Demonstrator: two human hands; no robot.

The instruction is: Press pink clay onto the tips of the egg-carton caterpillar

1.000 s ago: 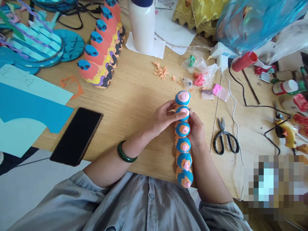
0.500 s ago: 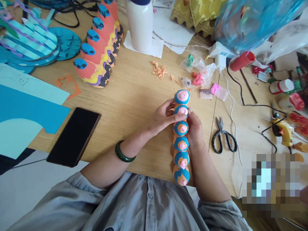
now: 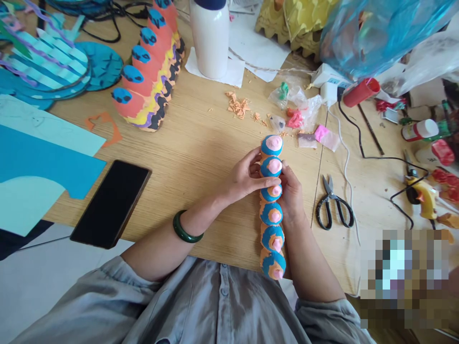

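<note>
A long strip of egg-carton cups [image 3: 271,215], coated in orange, blue and pink clay, runs up and down in front of me, its lower end over the table's front edge. Each bump has a blue ring and a pink blob on top. My left hand [image 3: 247,174] grips it from the left, the thumb lying across the third bump and the fingers tucked partly behind. From the other side, my right hand [image 3: 292,193] closes on the strip near the second and third bumps; most of its fingers are hidden.
A similar orange clay-covered strip [image 3: 143,81] stands at the back left. A phone [image 3: 111,203] and blue card [image 3: 50,160] lie left. Black-handled scissors [image 3: 332,203] lie right, beside a white cable [image 3: 346,177]. Orange clay crumbs [image 3: 238,105] and a white bottle [image 3: 211,43] are behind.
My left thumb has slid from the second bump down to the third. The strip has tilted slightly, its lower end shifting a little right. My right hand stays nearly in place.
</note>
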